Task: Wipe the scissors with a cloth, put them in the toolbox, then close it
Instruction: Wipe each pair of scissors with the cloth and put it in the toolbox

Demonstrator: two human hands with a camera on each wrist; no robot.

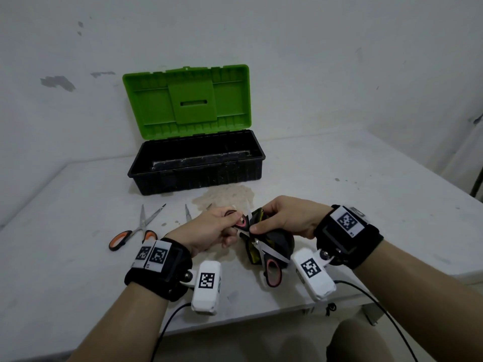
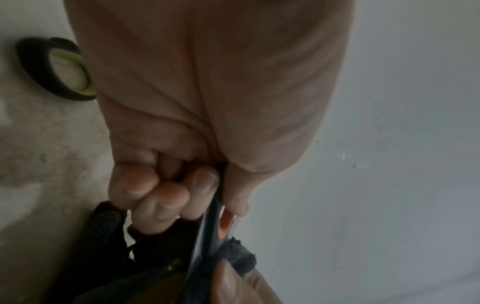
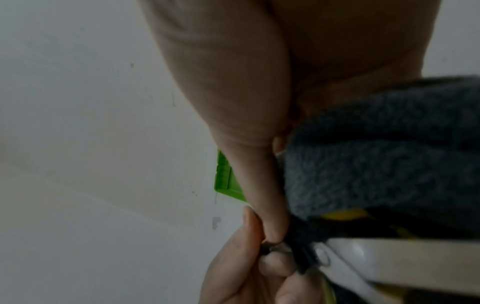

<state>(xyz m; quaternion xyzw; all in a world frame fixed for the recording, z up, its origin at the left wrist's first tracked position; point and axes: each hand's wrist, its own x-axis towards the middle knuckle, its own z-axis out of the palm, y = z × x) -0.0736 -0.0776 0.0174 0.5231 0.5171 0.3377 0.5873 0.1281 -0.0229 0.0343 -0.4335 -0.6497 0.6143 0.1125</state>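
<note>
Pink-handled scissors are held open above the table's front. My left hand grips their upper handle, fingers curled round it. My right hand pinches a dark grey cloth with yellow patches around one blade near the pivot. The lower handle hangs free towards me. In the right wrist view the cloth bunches under my palm, over the pale blade. The toolbox stands behind, black base open, green lid upright against the wall.
Orange-handled scissors lie open on the table to the left. Another pair lies behind my left hand, only its tips showing, with a black, green-lined handle beside my wrist. A brownish stain spreads before the toolbox.
</note>
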